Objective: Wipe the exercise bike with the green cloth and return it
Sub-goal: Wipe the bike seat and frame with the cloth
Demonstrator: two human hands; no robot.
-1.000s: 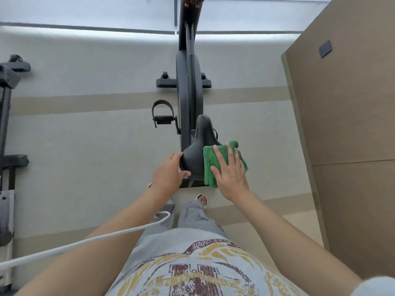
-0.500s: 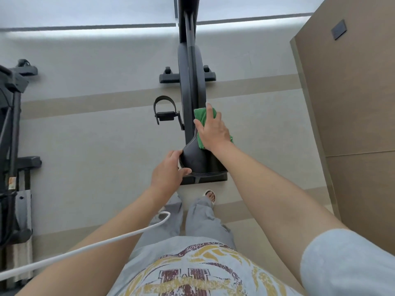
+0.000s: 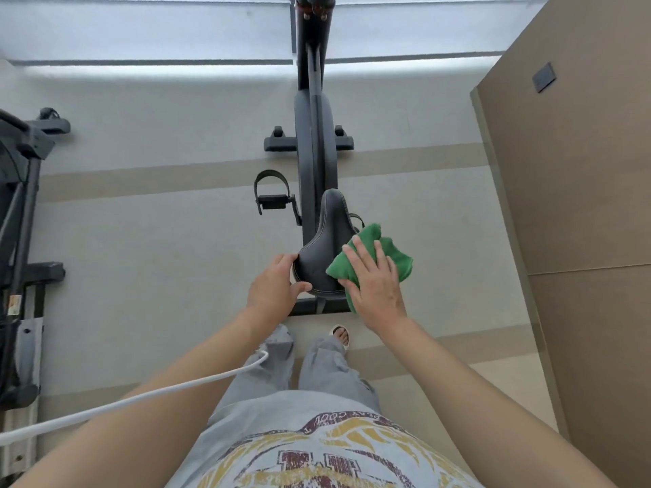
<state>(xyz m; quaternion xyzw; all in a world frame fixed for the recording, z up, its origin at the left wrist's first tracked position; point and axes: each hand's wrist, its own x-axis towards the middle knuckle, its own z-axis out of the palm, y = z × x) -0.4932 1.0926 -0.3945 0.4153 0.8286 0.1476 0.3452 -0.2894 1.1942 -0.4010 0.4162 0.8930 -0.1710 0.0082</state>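
The green cloth (image 3: 373, 262) is pressed flat against the right rear edge of the saddle (image 3: 326, 248) of the exercise bike (image 3: 313, 142), with part of it hanging off the side. It is covered by the right hand (image 3: 375, 285), fingers spread and straight. The saddle's left rear corner is gripped by the left hand (image 3: 273, 288), thumb curled over its back edge. A white cable (image 3: 141, 399) is draped across the left forearm. A second machine (image 3: 21, 241) is seen at the floor's left edge.

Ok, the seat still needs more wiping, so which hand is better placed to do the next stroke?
Right. The right hand already lies flat on the green cloth at the saddle's right edge. The left hand grips the saddle's left rear edge, steadying it.
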